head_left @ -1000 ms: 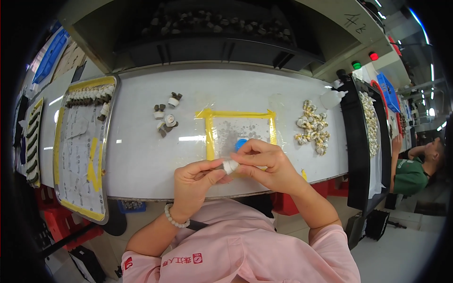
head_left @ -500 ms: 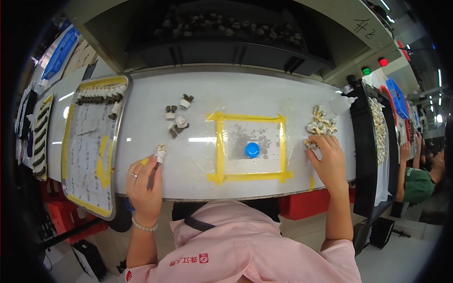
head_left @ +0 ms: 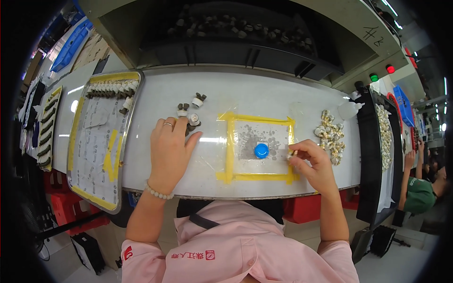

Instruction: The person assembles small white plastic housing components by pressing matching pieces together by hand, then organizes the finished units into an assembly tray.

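My left hand reaches palm-down over the table, its thumb spread away from the fingers. Its fingertips lie beside a small cluster of white figures with dark grey feet; what is under the palm is hidden. Near the right edge of the yellow-taped square, my right hand pinches a small white-and-gold piece between thumb and fingers. Inside the square stands a round blue cap, among grey wet spots. A pile of similar white-and-gold pieces lies right of that hand.
At left is a metal tray with a row of figures along its far side. A squeeze bottle stands at the far right, beside a black bin of gold-white pieces. A dark shelf of parts spans the back. Another person works far right.
My left hand has moved up and right to the cluster; the figure it held no longer shows. My right hand has left the pile and moved left with a small piece.
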`<state>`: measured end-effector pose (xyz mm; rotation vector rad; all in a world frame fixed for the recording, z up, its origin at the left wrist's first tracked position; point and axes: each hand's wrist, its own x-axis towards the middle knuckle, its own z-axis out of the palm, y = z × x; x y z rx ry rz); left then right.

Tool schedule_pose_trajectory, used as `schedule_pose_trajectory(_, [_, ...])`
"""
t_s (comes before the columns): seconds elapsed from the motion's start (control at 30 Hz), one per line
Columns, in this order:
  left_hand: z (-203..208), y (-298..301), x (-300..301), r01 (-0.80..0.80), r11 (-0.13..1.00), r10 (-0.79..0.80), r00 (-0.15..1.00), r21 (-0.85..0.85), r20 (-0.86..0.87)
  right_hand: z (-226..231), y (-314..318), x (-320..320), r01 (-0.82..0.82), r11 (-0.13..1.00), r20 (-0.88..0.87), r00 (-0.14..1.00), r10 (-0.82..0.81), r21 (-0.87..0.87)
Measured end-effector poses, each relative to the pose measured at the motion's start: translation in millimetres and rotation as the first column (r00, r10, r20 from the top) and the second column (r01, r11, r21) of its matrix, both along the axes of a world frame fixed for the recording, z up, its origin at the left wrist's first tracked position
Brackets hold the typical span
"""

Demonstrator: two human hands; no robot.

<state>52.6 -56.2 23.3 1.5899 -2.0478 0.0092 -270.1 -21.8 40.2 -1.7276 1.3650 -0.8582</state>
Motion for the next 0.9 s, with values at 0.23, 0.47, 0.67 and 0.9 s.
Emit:
schedule_pose_trajectory(0.23, [4.2,3.8,4.9,-0.008,0.998,0.012,0.997,0.055,-0.082,-4.3,0.0,-5.3,-0.053,0.995,-0.194,0.98,0.035,-0.09])
schedule_pose_trajectory(0.47, [19.2,32.8,-22.2,0.257,0.962,-0.079,0.59,0.094,-0.804,-3.8,-2.4,-12.9,-0.164,0.952,-0.359,0.931,0.063,-0.259])
schedule_pose_trajectory(0.67, [-1.0,50.9,-45.7,0.724,0.673,0.296,-0.078,0.151,-0.952,0.5,-5.6,-8.0,-0.272,0.893,-0.494,0.867,0.065,-0.359])
schedule_pose_trajectory(0.9, [-11.4,62.9,-58.1,0.793,0.586,0.496,-0.189,0.166,-0.847,5.7,-18.1,21.7,-0.265,0.913,-0.345,0.926,0.152,-0.311])
